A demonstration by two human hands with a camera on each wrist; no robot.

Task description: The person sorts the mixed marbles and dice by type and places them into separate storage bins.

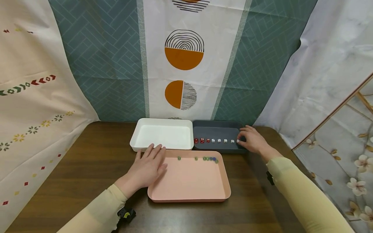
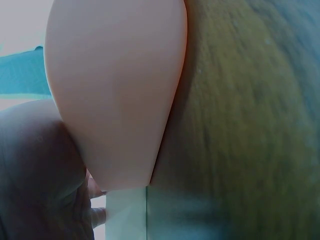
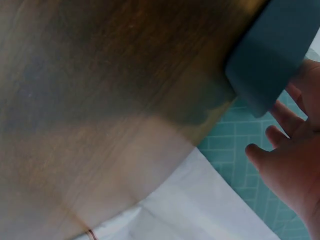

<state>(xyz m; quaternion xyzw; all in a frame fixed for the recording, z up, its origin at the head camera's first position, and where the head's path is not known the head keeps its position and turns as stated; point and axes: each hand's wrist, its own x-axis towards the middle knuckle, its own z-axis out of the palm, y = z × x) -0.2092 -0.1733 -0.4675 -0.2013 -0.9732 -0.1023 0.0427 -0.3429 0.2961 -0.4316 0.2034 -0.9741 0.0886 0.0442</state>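
My right hand [image 1: 253, 139] reaches over the right end of the dark grey tray [image 1: 218, 128], where its thumb and forefinger pinch a white die [image 1: 238, 141]. That die is the last in a row along the tray's near side, with red dice [image 1: 202, 140] at the left and several white dice [image 1: 225, 141] after them. In the right wrist view, the other fingers spread beyond the tray's outer wall. My left hand [image 1: 147, 168] rests at the left rim of the pink tray [image 1: 189, 184], fingers straight and pointing toward the white tray [image 1: 163, 132].
Small green pieces [image 1: 196, 158] and blue pieces [image 1: 214, 159] lie along the pink tray's far side. The white and dark trays stand side by side behind it on the brown wooden table [image 1: 96, 161]. Patterned cloths [image 1: 116, 64] hang at the back and sides.
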